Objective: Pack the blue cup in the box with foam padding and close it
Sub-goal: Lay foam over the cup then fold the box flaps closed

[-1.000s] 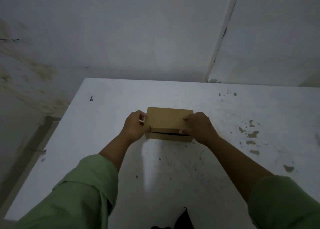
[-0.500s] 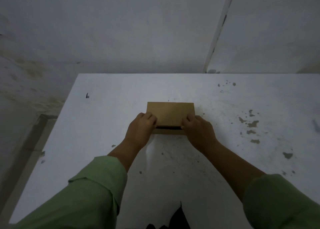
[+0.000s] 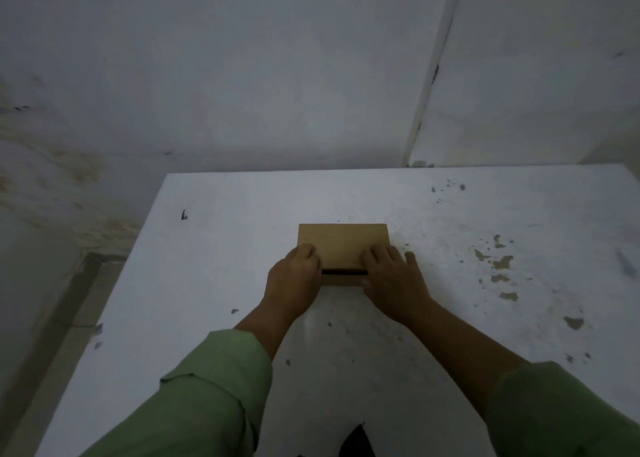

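The box (image 3: 343, 245) lies just ahead of both hands, its long axis running across from one to the other, with the left hand (image 3: 293, 283) and right hand (image 3: 393, 282) pressing flat-fingered on the near corners, equally close, above a dark unclosed front gap.

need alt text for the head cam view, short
Two hands, left and right, press on the near edge of a brown cardboard box's lid, a dark gap showing below it. The box sits on a stained white table; green sleeves fill the foreground.
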